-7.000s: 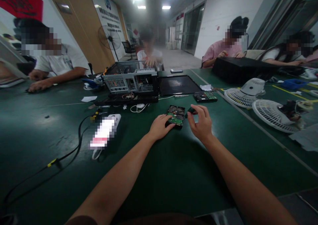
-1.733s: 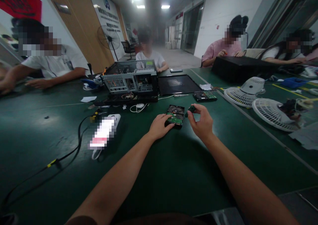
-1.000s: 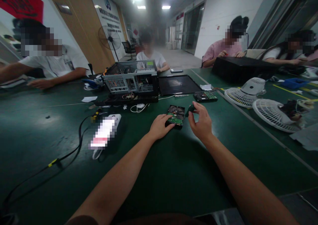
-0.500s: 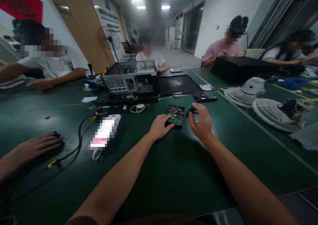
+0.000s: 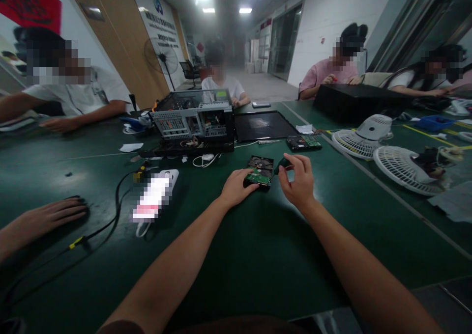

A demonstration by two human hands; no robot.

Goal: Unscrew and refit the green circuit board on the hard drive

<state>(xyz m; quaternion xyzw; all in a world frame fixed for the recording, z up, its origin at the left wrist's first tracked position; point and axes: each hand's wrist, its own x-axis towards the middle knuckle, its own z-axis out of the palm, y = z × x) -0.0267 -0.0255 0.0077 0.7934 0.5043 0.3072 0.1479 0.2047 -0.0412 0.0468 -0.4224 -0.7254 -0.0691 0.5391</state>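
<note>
A hard drive [image 5: 261, 166] lies on the green table with its circuit board side up, the green board at its near end. My left hand [image 5: 239, 186] grips the drive's left and near edges, fingers over the board and thumb along the front. Just right of the drive, my right hand [image 5: 297, 180] is closed in a pinch on a small dark piece [image 5: 282, 165], too unclear to name. That piece is held above the table close to the drive's right edge. A second hard drive [image 5: 304, 143] rests farther back, right of centre.
An opened computer case [image 5: 195, 120] stands beyond my hands, beside its black side panel [image 5: 265, 125]. On the left are a lit phone [image 5: 157, 194], a black cable [image 5: 118, 201] and another person's hand [image 5: 55, 218]. White fan parts [image 5: 405, 169] lie right. Several people sit around the table.
My right hand and the dark piece have shifted very slightly, the piece staying beside the drive's right edge. My left hand remains on the drive. The whole view has moved a little.
</note>
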